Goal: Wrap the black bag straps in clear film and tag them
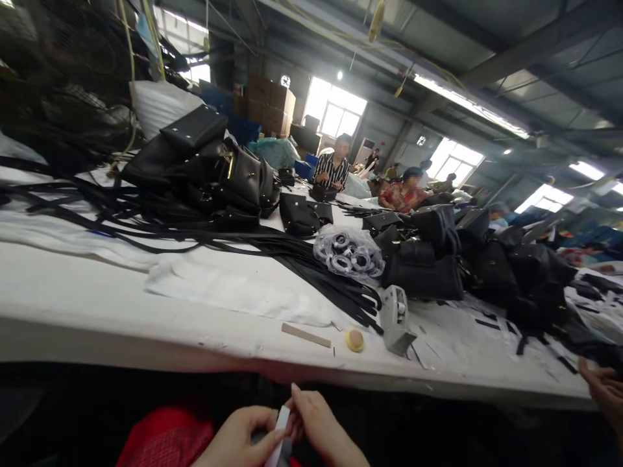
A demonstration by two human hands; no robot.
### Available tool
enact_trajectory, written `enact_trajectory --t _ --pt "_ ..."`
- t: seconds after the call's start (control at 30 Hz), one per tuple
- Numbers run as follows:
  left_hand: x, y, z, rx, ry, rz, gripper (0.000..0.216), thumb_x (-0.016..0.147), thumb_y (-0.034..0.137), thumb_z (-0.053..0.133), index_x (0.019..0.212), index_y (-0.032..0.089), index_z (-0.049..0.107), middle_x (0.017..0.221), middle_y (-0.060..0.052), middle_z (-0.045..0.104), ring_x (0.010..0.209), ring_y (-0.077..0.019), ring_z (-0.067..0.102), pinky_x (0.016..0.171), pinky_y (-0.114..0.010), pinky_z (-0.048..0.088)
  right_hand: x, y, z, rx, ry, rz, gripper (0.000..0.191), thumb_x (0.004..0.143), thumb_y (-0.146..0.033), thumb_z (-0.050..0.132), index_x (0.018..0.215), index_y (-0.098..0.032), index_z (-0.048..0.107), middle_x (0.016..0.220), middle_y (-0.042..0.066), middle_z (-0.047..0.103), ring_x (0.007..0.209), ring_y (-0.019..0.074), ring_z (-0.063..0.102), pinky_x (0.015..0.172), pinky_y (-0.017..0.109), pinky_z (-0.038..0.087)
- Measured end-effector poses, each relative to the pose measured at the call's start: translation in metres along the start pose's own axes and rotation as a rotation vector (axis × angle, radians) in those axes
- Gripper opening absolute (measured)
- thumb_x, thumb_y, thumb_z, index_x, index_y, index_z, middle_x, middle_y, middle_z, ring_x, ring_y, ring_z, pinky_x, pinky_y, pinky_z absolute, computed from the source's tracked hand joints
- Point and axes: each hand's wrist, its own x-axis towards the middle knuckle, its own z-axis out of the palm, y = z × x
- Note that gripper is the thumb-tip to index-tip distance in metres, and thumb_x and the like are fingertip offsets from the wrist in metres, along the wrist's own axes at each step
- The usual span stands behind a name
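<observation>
Low in the head view, below the table's front edge, my two hands meet over my lap. My left hand (241, 431) is closed, pinching a narrow white strip (281, 421) between thumb and fingers. My right hand (316, 418) comes in from the other side, its fingers bent against the strip's upper part. Something greyish shows under the strip, too hidden to make out. Nearest on the table lie a flat brown strip (305, 335) and a small round yellow-rimmed piece (355, 340). A grey tape dispenser (396, 321) stands beside them.
Black bags are heaped at left (238, 181) and right (491, 272) on the white-covered table (121, 292). Long black straps (311, 259) run between them, beside a plastic bag of rings (348, 253). Another person's hand (603, 389) is at far right; several people sit beyond.
</observation>
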Motion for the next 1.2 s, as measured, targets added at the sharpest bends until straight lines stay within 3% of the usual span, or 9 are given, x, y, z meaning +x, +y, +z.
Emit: enact_trajectory --t 0.13,0.23,0.33,0.43,0.6,0.77,0.97,1.07,1.2 --pt "-0.006 0.003 0.001 0.093 0.039 0.044 0.032 0.083 0.042 0.056 0.068 0.016 0.068 0.074 -0.003 0.069 0.074 -0.0192 0.062 0.069 -0.023 0.045 -0.002 0.001 0.013 0.176 -0.143 0.022 0.049 0.069 -0.059 0.069 0.052 -0.015 0.055 0.05 -0.004 0.043 0.05 0.0075 0.034 0.052 0.022 0.029" --pt "-0.014 0.01 -0.001 0.148 0.06 0.12 0.032 0.087 0.039 0.053 0.067 0.018 0.068 0.075 -0.003 0.066 0.076 -0.0176 0.062 0.072 -0.023 0.045 -0.005 0.003 0.019 0.147 0.025 -0.037 0.043 0.065 -0.052 0.073 0.053 -0.016 0.052 0.052 -0.004 0.042 0.053 0.0086 0.033 0.052 0.023 0.026" --pt "-0.019 0.018 -0.005 0.173 0.149 0.167 0.033 0.087 0.037 0.052 0.063 0.019 0.066 0.085 -0.004 0.061 0.081 -0.0168 0.061 0.076 -0.023 0.045 -0.01 -0.001 0.02 -0.085 0.212 -0.262 0.041 0.078 -0.046 0.061 0.052 -0.017 0.047 0.054 -0.003 0.041 0.055 0.0107 0.035 0.054 0.025 0.027" --pt "-0.019 0.021 -0.008 0.202 0.212 0.15 0.027 0.086 0.033 0.054 0.065 0.019 0.064 0.086 -0.004 0.06 0.079 -0.0164 0.059 0.073 -0.024 0.045 -0.016 -0.009 0.016 -0.259 0.296 -0.428 0.039 0.087 -0.041 0.05 0.055 -0.018 0.046 0.058 -0.002 0.044 0.059 0.0122 0.039 0.057 0.026 0.03" --pt "-0.016 0.013 -0.007 0.22 0.157 0.036 0.026 0.084 0.034 0.053 0.064 0.018 0.059 0.063 0.0 0.061 0.062 -0.0146 0.055 0.06 -0.024 0.039 -0.023 -0.02 0.001 -0.24 0.046 -0.332 0.04 0.09 -0.045 0.05 0.06 -0.017 0.054 0.06 -0.001 0.048 0.059 0.0129 0.043 0.057 0.026 0.034" --pt "-0.019 0.009 -0.004 0.161 0.212 0.02 0.015 0.077 0.031 0.061 0.075 0.02 0.05 0.067 0.002 0.06 0.06 -0.0133 0.055 0.055 -0.023 0.039 -0.028 -0.029 -0.011 -0.248 -0.165 -0.298 0.026 0.086 -0.038 0.061 0.08 -0.015 0.07 0.079 0.004 0.065 0.073 0.0165 0.057 0.067 0.027 0.044" --pt "-0.02 0.007 0.0 0.031 0.055 0.008 0.023 0.076 0.034 0.064 0.085 0.02 0.049 0.07 0.001 0.062 0.062 -0.0148 0.059 0.054 -0.023 0.042 -0.025 -0.031 -0.013 -0.222 -0.316 -0.125 0.014 0.075 -0.028 0.071 0.079 -0.014 0.071 0.075 0.002 0.069 0.067 0.0144 0.06 0.065 0.025 0.047" --pt "-0.02 0.007 -0.003 -0.065 -0.011 0.005 0.025 0.075 0.034 0.065 0.087 0.018 0.049 0.075 -0.001 0.065 0.068 -0.0165 0.062 0.057 -0.024 0.046 -0.025 -0.032 -0.012 -0.301 -0.317 -0.133 0.008 0.073 -0.021 0.07 0.077 -0.015 0.07 0.074 0.001 0.07 0.065 0.0137 0.061 0.063 0.024 0.047" --pt "-0.019 0.01 -0.013 0.072 -0.041 0.079 0.038 0.067 0.038 0.074 0.094 0.017 0.057 0.086 -0.004 0.067 0.075 -0.0191 0.062 0.063 -0.026 0.045 -0.03 -0.033 -0.007 -0.527 -0.122 -0.348 0.01 0.074 -0.012 0.062 0.075 -0.017 0.07 0.075 0.001 0.07 0.068 0.0142 0.062 0.066 0.025 0.048"
